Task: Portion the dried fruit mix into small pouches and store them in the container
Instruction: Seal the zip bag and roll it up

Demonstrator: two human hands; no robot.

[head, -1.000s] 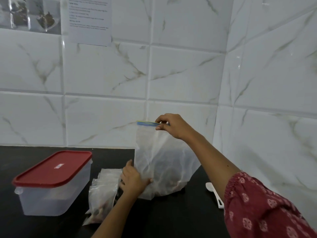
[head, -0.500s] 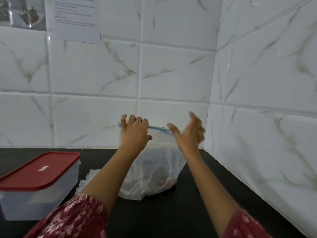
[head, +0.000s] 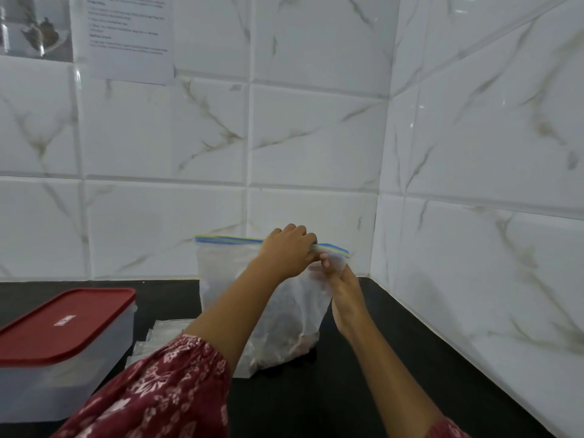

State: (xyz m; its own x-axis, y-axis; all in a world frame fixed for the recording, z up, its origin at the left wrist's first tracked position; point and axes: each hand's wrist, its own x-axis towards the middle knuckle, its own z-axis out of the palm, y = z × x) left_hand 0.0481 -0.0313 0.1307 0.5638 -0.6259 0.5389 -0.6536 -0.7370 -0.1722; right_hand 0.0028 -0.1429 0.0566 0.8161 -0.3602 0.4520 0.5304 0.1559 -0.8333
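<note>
Top of zip bag (head: 221, 279) in fingers (head: 297, 231) of left hand (head: 284, 256), right hand (head: 346, 292)

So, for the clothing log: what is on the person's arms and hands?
Dark-red fabric sleeves with a pale floral print: the left sleeve ends in a gathered cuff; only a corner of the right sleeve shows. The left hand and right hand are bare, no gloves, rings or watch visible.

One bag (head: 221, 279), one container (head: 104, 352).

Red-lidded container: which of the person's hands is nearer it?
Left. The left hand grips the large bag's zip, right of the container; the right hand lies farther right.
</note>
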